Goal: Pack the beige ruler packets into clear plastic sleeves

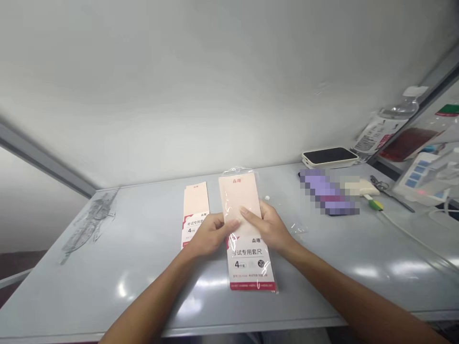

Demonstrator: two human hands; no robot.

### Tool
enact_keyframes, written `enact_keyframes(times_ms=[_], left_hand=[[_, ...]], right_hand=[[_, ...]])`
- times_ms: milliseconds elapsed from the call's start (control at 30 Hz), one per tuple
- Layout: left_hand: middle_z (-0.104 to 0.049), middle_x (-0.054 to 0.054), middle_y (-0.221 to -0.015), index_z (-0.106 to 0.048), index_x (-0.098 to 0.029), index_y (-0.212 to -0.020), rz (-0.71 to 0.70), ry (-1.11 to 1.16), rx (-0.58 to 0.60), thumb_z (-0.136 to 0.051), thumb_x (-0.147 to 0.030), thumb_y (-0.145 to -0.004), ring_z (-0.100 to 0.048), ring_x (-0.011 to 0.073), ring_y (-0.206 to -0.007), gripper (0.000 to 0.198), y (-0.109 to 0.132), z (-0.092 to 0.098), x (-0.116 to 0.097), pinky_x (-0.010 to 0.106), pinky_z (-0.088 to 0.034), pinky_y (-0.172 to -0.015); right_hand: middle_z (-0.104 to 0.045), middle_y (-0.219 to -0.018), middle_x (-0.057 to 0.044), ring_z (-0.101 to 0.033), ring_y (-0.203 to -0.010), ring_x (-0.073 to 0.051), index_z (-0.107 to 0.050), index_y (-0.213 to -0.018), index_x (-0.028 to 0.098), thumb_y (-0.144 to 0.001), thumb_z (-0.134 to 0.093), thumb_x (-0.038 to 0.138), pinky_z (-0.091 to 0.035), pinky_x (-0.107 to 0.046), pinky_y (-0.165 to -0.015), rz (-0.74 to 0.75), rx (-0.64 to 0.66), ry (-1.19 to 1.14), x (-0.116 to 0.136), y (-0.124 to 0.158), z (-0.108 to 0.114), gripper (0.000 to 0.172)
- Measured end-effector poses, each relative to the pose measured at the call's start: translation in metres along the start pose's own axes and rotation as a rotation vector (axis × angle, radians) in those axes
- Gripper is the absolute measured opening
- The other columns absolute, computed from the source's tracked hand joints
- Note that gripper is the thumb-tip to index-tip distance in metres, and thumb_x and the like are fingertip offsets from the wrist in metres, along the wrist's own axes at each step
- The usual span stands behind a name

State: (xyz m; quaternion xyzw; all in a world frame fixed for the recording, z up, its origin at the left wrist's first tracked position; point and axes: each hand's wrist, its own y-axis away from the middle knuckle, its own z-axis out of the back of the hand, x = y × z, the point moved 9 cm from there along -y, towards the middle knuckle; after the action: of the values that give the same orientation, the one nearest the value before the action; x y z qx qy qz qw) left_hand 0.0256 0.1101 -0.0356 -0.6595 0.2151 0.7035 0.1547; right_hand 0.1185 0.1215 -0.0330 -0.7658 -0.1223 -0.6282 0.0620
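My left hand [214, 233] and my right hand [271, 223] grip a ruler-set packet [247, 260] from both sides, thumbs on its front. This packet is a pale pink, white and red printed card inside a clear plastic sleeve with a hanging tab on top. What lies inside behind the card is hidden. Left of it, more pink and white cards [196, 198] of the same print lie stacked on the table, partly covered by my left hand. A heap of clear plastic rulers [89, 222] lies at the table's left.
On the right of the grey table [150, 291] are a phone [330, 156], a blurred purple packet [326, 193], a white charger with cable [362, 187] and scissors [392, 193]. A clear bottle [389, 124] leans at the back right. Small plastic scraps [298, 230] lie near my right hand.
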Motion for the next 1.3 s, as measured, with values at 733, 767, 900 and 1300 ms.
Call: enact_keyframes(times_ms=[733,767,900,1300], left_hand=[[-0.047,-0.002,-0.047,-0.043,-0.018,-0.051,0.146,-0.574,-0.377,-0.041,-0.059,-0.074,-0.040,0.0101,-0.043,0.047,0.005,0.040,0.004,0.023,-0.025,-0.042],[-0.047,-0.001,-0.046,-0.041,-0.018,-0.050,0.174,-0.645,-0.393,-0.040,-0.060,-0.074,-0.039,0.0105,-0.042,0.049,0.005,0.045,0.007,0.023,-0.023,-0.042],[-0.049,0.001,-0.046,-0.040,-0.019,-0.048,0.258,-0.887,-0.429,-0.038,-0.064,-0.073,-0.041,0.0126,-0.042,0.051,0.006,0.056,0.014,0.024,-0.024,-0.044],[-0.056,0.019,-0.099,-0.053,-0.010,-0.099,0.486,-1.424,-0.522,-0.033,-0.062,-0.076,-0.049,0.0307,-0.096,0.060,0.021,0.078,0.005,0.036,-0.039,-0.070]], right_hand=[[-0.063,-0.068,0.000,-0.060,-0.061,-0.018,-0.039,-0.121,0.021,-0.080,-0.047,0.043,-0.046,-0.030,-0.056,-0.028,-0.053,0.509,-0.005,-0.011,0.019,0.048],[-0.061,-0.065,0.001,-0.059,-0.060,-0.017,-0.039,-0.122,0.020,-0.080,-0.046,0.042,-0.044,-0.030,-0.057,-0.026,-0.064,0.630,-0.005,-0.012,0.023,0.048],[-0.059,-0.062,-0.001,-0.057,-0.065,-0.019,-0.055,-0.108,0.019,-0.081,-0.044,0.039,-0.039,-0.028,-0.058,-0.054,-0.075,1.126,-0.011,-0.016,0.029,0.035],[-0.045,-0.120,-0.023,-0.036,-0.113,-0.035,-0.047,-0.119,0.004,-0.084,-0.036,0.045,-0.032,-0.043,-0.085,-0.085,-0.252,1.689,-0.005,-0.018,0.060,0.055]])
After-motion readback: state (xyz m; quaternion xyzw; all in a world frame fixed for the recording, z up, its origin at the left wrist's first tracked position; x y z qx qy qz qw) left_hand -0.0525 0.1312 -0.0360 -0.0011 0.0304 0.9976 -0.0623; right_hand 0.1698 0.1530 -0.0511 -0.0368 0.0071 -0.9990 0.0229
